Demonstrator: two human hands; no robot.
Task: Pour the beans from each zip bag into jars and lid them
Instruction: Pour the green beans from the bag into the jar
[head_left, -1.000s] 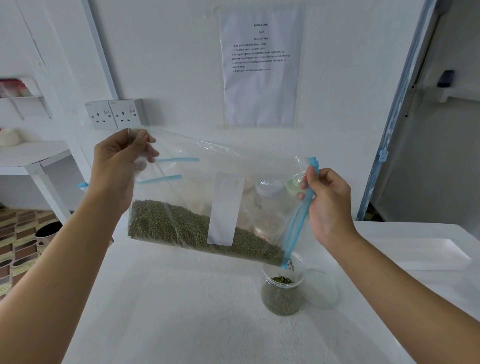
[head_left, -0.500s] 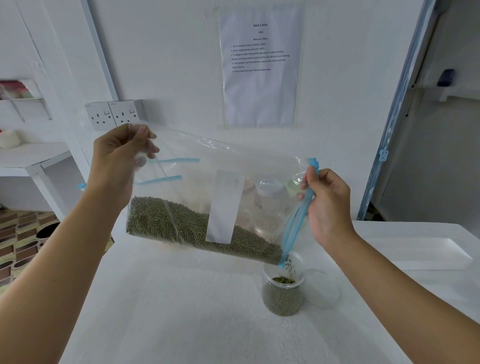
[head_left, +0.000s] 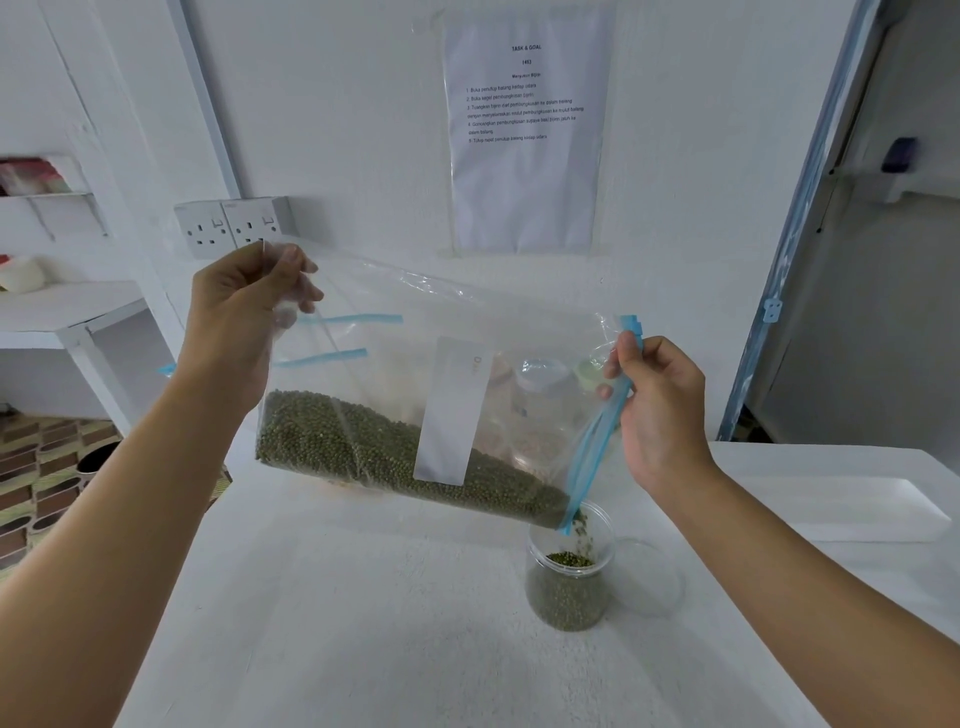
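My left hand (head_left: 244, 322) pinches the bag (head_left: 405, 312) corner higher now, my right hand (head_left: 662, 410) pinches its mouth; beans (head_left: 363, 447) stream into the jar (head_left: 569, 592).

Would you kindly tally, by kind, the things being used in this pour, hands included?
zip bag: 1
open jar: 1
loose lid: 1
left hand and right hand: 2
Total: 5

Wall sockets (head_left: 232, 227), taped sheet (head_left: 524, 135) (printed), shelf (head_left: 62, 306)
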